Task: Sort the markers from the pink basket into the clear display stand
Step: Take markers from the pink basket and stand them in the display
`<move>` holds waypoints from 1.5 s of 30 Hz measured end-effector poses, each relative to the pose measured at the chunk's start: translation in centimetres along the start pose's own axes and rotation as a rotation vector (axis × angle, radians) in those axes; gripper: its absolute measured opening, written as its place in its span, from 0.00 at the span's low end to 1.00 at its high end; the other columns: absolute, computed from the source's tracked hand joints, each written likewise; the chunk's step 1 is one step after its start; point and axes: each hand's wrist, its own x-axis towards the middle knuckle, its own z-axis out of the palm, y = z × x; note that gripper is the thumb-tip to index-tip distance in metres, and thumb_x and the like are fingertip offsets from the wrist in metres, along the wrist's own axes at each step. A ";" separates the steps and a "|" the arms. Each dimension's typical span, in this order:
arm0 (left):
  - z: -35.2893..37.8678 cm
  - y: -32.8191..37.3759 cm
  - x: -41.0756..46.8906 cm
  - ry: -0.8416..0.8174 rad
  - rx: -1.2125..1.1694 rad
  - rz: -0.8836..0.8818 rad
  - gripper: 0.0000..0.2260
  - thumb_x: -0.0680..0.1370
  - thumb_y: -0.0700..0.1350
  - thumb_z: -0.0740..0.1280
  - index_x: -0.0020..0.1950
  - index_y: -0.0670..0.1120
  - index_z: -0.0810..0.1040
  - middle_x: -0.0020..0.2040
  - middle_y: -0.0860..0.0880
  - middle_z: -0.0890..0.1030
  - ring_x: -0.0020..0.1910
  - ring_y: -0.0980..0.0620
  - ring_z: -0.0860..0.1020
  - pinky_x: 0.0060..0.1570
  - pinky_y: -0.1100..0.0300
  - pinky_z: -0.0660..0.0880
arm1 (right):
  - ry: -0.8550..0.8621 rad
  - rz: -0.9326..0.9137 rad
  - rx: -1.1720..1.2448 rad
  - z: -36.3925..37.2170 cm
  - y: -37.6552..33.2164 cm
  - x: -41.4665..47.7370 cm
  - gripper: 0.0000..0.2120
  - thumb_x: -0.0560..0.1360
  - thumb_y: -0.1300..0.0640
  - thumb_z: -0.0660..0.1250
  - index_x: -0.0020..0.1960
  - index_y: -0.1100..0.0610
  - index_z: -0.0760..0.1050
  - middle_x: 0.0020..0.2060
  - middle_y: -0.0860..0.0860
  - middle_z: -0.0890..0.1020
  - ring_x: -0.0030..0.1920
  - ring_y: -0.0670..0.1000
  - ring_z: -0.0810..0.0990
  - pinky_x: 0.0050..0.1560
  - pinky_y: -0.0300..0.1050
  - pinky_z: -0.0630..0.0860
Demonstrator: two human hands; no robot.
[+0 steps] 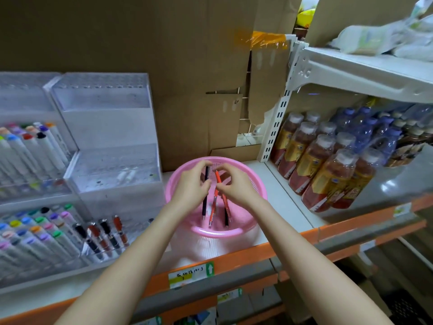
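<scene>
Left hand point(191, 184): grip curled round a black marker point(205, 205), held near-upright, tip down inside the pink basket point(257, 184). Right hand point(236, 187): fingertip grip pinching orange markers point(212, 211), which also hang into the basket. Clear display stand point(105, 127) sits just left of the basket on the shelf point(283, 207).

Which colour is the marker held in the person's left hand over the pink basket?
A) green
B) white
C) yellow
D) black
D: the left hand grips a black marker above the pink basket, while the right hand pinches an orange marker.
</scene>
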 end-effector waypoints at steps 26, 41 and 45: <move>-15.2 -2.1 -9.6 0.206 -0.097 0.129 0.09 0.70 0.43 0.76 0.48 0.50 0.80 0.39 0.49 0.83 0.38 0.54 0.82 0.45 0.51 0.80 | 0.077 -0.281 0.270 7.9 -12.6 -6.7 0.13 0.77 0.66 0.66 0.59 0.57 0.71 0.42 0.50 0.81 0.41 0.50 0.84 0.42 0.53 0.82; -15.3 -3.0 -10.2 0.170 0.053 0.138 0.07 0.72 0.46 0.74 0.45 0.50 0.77 0.37 0.50 0.81 0.38 0.55 0.80 0.42 0.62 0.77 | 0.078 -0.278 0.229 9.4 -12.3 -6.4 0.13 0.76 0.63 0.68 0.58 0.54 0.72 0.44 0.49 0.81 0.42 0.48 0.84 0.44 0.57 0.81; -15.6 -2.9 -10.5 0.151 0.054 0.154 0.06 0.72 0.46 0.73 0.45 0.50 0.78 0.36 0.52 0.80 0.36 0.57 0.79 0.39 0.69 0.73 | 0.101 -0.279 0.230 9.7 -12.2 -6.2 0.13 0.75 0.65 0.67 0.58 0.54 0.72 0.44 0.49 0.81 0.44 0.50 0.83 0.44 0.58 0.81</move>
